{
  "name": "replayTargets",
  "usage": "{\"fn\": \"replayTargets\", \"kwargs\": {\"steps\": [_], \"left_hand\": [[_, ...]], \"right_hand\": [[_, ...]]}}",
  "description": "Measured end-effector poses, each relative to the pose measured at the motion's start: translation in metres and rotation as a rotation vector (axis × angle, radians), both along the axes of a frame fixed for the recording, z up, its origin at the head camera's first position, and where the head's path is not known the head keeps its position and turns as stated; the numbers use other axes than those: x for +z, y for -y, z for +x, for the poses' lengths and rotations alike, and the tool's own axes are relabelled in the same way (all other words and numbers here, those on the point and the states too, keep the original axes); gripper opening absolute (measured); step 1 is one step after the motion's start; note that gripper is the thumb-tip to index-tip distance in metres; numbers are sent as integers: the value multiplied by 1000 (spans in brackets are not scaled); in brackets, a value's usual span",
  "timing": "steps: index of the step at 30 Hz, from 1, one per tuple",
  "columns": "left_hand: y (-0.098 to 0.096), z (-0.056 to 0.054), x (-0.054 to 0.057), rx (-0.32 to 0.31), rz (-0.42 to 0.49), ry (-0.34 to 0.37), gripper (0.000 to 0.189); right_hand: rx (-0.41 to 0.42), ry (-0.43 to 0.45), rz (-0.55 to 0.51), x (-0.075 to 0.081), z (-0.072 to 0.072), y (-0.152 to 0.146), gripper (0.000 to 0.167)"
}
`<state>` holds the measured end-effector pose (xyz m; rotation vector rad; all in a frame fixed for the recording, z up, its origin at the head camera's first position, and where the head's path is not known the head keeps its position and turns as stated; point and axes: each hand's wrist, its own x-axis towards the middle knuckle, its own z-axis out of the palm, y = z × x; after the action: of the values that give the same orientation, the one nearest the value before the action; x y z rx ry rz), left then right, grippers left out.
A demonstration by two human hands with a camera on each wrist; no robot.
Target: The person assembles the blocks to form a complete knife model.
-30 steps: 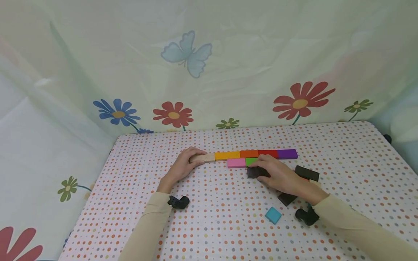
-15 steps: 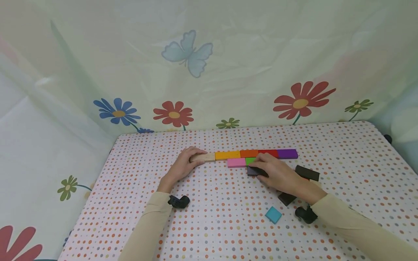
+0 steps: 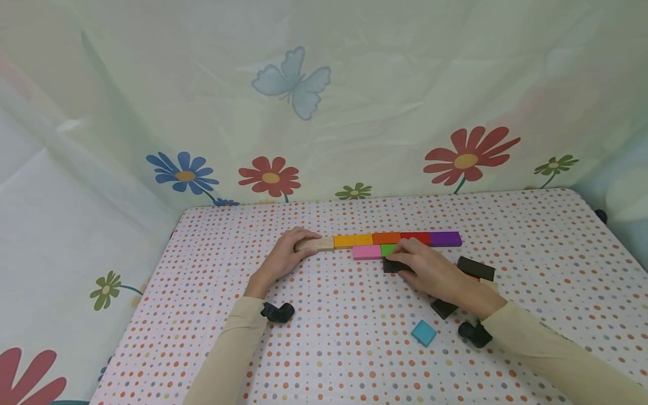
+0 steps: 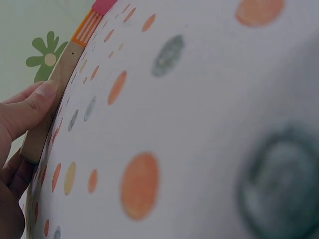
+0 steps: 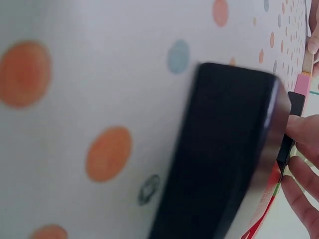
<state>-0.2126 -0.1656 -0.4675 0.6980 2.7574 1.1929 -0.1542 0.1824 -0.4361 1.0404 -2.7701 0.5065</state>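
Observation:
My left hand (image 3: 282, 257) grips a plain wooden block (image 3: 324, 244) at the left end of a row of coloured blocks. In the left wrist view its thumb lies along the side of that block (image 4: 62, 67). My right hand (image 3: 430, 273) pinches a black block (image 3: 392, 265) just in front of a green block (image 3: 387, 249), which is partly covered by the fingers. Left of the green one lies a pink block (image 3: 367, 252). The back row continues with yellow (image 3: 352, 241), orange (image 3: 386, 239), red (image 3: 415, 238) and purple blocks (image 3: 445, 239).
Under the right forearm lie several loose blocks, among them two black blocks, one behind (image 3: 476, 269) and one in front (image 3: 444, 308). A small blue block (image 3: 423, 333) sits nearer on the dotted tablecloth (image 3: 329, 360). A patterned curtain (image 3: 379, 112) hangs behind the table.
The right hand and its black block have shifted very slightly back toward the green block. The left hand stays in place on the wooden block.

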Motion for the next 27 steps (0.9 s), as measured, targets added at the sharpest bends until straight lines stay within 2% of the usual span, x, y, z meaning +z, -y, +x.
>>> {"fn": "replayTargets", "kwargs": {"steps": [5,10,13,17,22,27], "left_hand": [[-1,0,1,-6,8,-3,33],[-2,0,2,-7,8,8,33],[-1,1,2,-2,-1,9,33],[-1,1,1,0,-1,11,32],[0,0,0,-5,2,2,32],[0,0,0,-6,2,-2,32]], "right_hand": [[-24,65,-57,3,0,-5,30],[-118,126,-103,14,1,-14,30],[-174,176,-110,18,5,-20,33],[-215,244,-109,15,15,-28,36],[-238,225,-90,8,27,-33,36],[-263,207,-75,5,30,-30,40]]}}
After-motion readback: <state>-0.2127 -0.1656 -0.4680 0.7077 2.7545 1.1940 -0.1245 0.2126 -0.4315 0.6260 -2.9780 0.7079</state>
